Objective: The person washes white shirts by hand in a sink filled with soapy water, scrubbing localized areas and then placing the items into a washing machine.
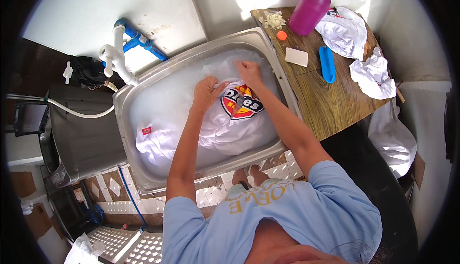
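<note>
A white T-shirt point(225, 132) with a red, yellow and black printed emblem lies half sunk in cloudy, sudsy water. The water fills a stainless steel sink basin point(127, 134). At the shirt's upper edge, my left hand point(206, 94) has its fingers curled on the wet cloth, its thumb toward the print. Farther up and to the right, my right hand point(249, 74) is closed on cloth near the basin's far right side. Part of the fabric under both hands is hidden by the water. A small red label point(146, 130) shows on the shirt's left part.
Right of the basin, a wooden table point(330, 106) bears a purple bottle point(310, 8), an orange cap point(281, 35), a pale soap bar point(296, 57), a blue brush point(327, 65) and white garments point(342, 32). A white faucet point(117, 58) rises behind the basin's left corner.
</note>
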### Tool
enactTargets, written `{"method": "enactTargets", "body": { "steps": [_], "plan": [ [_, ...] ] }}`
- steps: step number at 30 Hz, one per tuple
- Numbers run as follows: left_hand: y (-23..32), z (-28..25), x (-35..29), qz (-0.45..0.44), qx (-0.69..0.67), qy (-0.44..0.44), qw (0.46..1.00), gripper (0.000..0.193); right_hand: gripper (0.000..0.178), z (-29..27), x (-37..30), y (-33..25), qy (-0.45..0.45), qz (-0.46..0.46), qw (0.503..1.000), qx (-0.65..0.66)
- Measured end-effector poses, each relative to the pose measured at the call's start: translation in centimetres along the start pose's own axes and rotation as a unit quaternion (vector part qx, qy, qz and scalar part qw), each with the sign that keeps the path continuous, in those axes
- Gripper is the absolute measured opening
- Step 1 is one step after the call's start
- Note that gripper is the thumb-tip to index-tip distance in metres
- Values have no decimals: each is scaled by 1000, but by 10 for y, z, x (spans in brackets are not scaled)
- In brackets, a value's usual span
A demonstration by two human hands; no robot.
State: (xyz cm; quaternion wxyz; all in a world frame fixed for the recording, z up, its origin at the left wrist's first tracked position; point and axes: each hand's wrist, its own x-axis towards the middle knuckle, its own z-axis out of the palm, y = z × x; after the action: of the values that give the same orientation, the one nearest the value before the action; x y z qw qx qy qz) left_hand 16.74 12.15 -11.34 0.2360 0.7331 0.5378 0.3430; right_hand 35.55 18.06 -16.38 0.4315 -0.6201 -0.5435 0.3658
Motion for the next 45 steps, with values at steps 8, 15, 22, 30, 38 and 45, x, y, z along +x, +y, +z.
{"method": "enactTargets", "body": {
  "steps": [8,15,22,30,38,45],
  "plan": [
    [-41,-3,-12,-119,-314,108,936,25,23,22,-13,-28,-107,224,937,246],
    [101,47,-3,127,-181,47,974,29,21,24,-57,-43,-241,209,686,654],
    [29,20,40,-170,-242,160,942,37,38,34,-68,-96,-106,342,811,463],
    [16,41,41,-37,-128,240,961,43,38,19,-63,-49,-165,224,735,618],
    [-5,-35,16,-247,-271,147,919,59,49,-10,-49,-77,-126,308,789,517],
    [-6,-49,-13,-241,-405,85,878,44,49,-16,-38,-58,-141,296,800,502]
  ]
}}
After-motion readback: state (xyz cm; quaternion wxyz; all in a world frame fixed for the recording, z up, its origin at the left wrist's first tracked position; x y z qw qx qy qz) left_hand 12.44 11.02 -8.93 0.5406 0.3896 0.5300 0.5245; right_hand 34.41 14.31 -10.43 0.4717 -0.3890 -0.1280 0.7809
